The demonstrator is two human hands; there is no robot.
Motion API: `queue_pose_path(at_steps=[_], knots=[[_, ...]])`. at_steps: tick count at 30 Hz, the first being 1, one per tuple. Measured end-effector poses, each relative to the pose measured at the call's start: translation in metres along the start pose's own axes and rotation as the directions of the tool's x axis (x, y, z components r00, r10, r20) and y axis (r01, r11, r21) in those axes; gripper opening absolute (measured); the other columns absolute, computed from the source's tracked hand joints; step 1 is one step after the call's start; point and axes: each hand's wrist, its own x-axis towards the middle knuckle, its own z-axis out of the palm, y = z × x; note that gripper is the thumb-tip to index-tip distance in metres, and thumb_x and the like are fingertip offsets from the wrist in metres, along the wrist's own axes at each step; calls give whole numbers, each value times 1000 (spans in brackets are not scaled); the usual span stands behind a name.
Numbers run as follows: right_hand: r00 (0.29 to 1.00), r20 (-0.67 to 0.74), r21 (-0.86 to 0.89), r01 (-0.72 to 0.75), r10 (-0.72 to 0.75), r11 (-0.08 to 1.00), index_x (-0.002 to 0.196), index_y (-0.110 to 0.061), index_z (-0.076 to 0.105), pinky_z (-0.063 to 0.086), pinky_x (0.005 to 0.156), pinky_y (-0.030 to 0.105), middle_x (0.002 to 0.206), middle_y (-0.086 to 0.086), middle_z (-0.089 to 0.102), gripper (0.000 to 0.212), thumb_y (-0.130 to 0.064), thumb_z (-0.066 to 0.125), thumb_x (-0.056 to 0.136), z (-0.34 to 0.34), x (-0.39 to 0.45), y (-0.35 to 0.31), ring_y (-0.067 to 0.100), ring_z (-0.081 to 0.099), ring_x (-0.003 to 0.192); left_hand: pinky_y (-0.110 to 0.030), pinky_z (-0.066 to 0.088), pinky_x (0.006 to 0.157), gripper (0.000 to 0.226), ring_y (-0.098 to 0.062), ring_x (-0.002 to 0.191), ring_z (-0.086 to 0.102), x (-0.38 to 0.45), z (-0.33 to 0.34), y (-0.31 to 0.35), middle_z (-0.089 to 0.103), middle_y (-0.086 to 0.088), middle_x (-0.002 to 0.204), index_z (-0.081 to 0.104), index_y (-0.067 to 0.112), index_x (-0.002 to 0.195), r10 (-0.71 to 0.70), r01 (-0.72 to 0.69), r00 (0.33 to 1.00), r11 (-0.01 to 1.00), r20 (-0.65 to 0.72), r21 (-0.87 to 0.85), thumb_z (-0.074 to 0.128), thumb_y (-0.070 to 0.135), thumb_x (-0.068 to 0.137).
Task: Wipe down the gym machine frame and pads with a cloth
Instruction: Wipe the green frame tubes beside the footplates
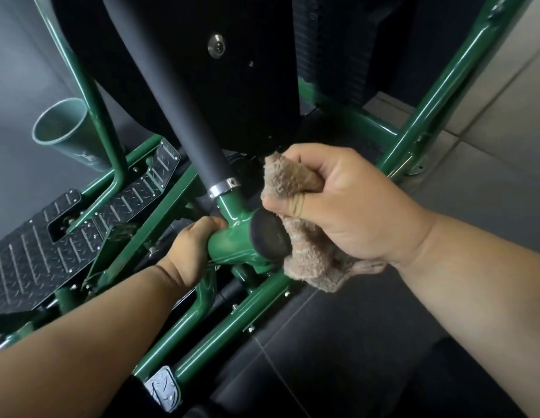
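The frame-wiping step is in hand: the right hand [350, 206] clenches the brown cloth [305, 236] against the green tube's black end cap [268, 236] while the left hand [192, 248] grips that tube, so next the cloth likely rubs along the tube.

Cloth [305, 236] sat right of the tube's end cap [270, 238], footplate [51, 245] off left, cup [72, 134] behind it.
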Motion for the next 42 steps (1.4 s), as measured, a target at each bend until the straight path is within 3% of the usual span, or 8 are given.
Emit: queue_pose_path(at_steps=[8,13,20,24,28,32,36,42], knots=[[995,101,-99,-10,20,995,81,-17,74,52,72,22,82,1,64,13,-10,84,85,-6,-9,-1,10,63,75,-19,45,56,55,-1,52,53,-1,7,4,61,9,56,68,28,50,-37,36,999,996,-6,-79,47,23,100],[993,-109,-50,-41,36,998,91,-15,71,57,82,37,83,-1,67,7,-15,77,94,-9,2,12,11,64,82,-20,41,62,34,6,56,54,-4,3,0,55,8,65,52,25,67,87,-86,996,993,-7,83,48,58,63],[986,165,214,-68,33,974,108,7,56,43,87,47,102,32,50,27,-7,41,91,-9,-14,2,46,51,90,-25,41,65,30,-4,62,50,-3,2,-2,52,5,72,50,26,69,132,-130,991,984,-1,120,47,56,70],[973,230,46,-39,27,998,93,-5,70,43,83,25,97,2,49,21,-2,50,89,-10,-15,-5,17,52,88,-21,41,70,22,0,73,50,-3,-5,-11,53,14,80,48,35,75,254,-262,965,905,67,337,46,55,69],[970,237,16,-54,48,998,98,-12,82,52,58,40,103,1,54,27,10,67,92,-9,-17,-5,43,57,81,-9,33,62,19,1,64,45,-4,-1,-9,45,17,75,43,35,71,317,-306,948,858,44,413,51,20,77],[995,89,-81,47,-39,996,103,-22,83,52,81,22,98,-3,58,20,-6,76,92,2,-12,-5,11,63,89,-30,51,83,50,-26,89,65,-2,-2,-11,68,-12,91,70,-7,94,268,-262,963,890,37,373,55,35,70],[996,-88,-205,14,-33,979,101,-31,80,49,89,15,100,-8,66,26,-6,73,95,-2,-2,7,5,67,97,-14,39,66,5,0,71,50,-4,0,-11,53,12,77,47,32,72,259,-259,965,902,46,346,51,33,75],[986,150,-35,83,-77,996,103,-20,82,56,84,28,92,-3,59,16,-12,77,90,-4,-12,-6,15,63,88,-5,37,62,17,2,68,48,-3,-2,-13,50,15,78,45,38,75,273,-268,961,887,42,375,51,22,78]])
